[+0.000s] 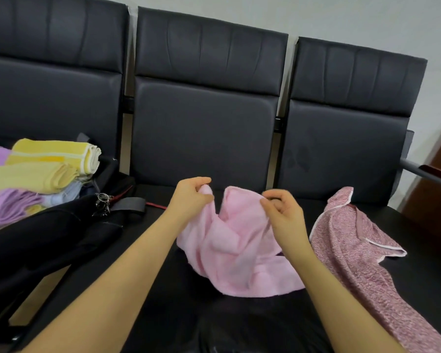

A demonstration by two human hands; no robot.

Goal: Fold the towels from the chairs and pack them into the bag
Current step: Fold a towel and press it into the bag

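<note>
A light pink towel lies crumpled on the middle chair seat. My left hand pinches its upper left corner and my right hand pinches its upper right corner, lifting both corners off the seat. A speckled dark pink towel with a white hem lies unfolded on the right seat. An open black bag sits on the left seat, holding a stack of folded towels in yellow, purple and pale blue.
Three black padded chair backs stand in a row against a white wall. A key ring and grey strap hang at the bag's edge. A wooden panel and metal armrest sit at the far right.
</note>
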